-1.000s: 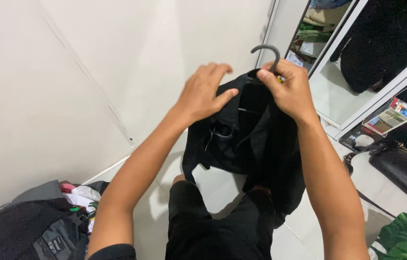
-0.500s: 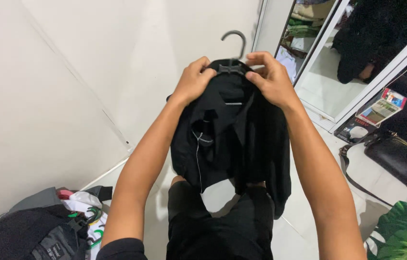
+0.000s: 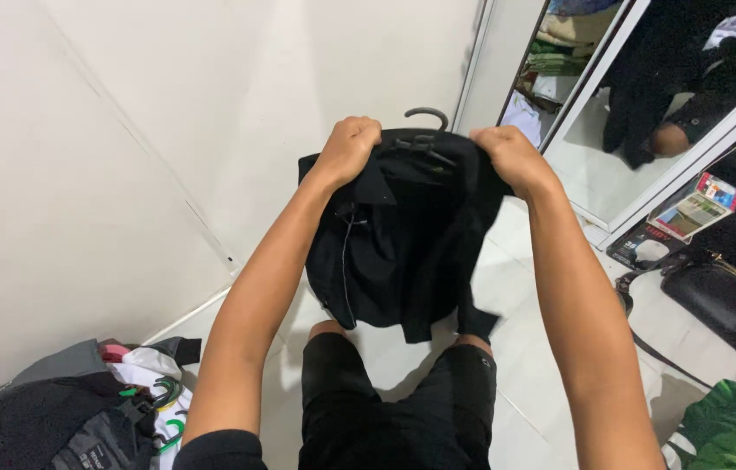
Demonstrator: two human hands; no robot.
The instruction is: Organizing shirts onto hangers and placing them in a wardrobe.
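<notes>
White walls [image 3: 124, 130] fill most of what I see, meeting a pale tiled floor [image 3: 524, 348] below me. To my right stands a mirrored wardrobe door [image 3: 646, 113] in a white frame, and folded clothes show on the shelves beside it. At the lower left lies a heap of clothes and dark bags [image 3: 72, 409], with a bit of green and white among them. Against the right edge sits a black handbag [image 3: 725, 305] on the floor, a small box near it, and a green leaf-print fabric [image 3: 733, 431] at the bottom corner.

Both my arms reach forward and up, elbows bent a little, forearms roughly parallel and apart. Between them hangs a black shirt [image 3: 403, 252], held out in front of me above my knees, which are covered by black shorts [image 3: 394, 409]. The shirt drapes down loosely, its hem ending just over my thighs.

My left hand [image 3: 348, 150] is closed in a fist around the shirt's shoulder on that side, knuckles up, wrist bent slightly down. My right hand [image 3: 511, 157] is likewise clenched on the opposite shoulder, bunching the cloth. The two fists sit level with each other, pulling the top of the shirt wide.

A dark grey hanger [image 3: 424, 130] sits inside the collar between my fists, its hook poking up above the fabric.
</notes>
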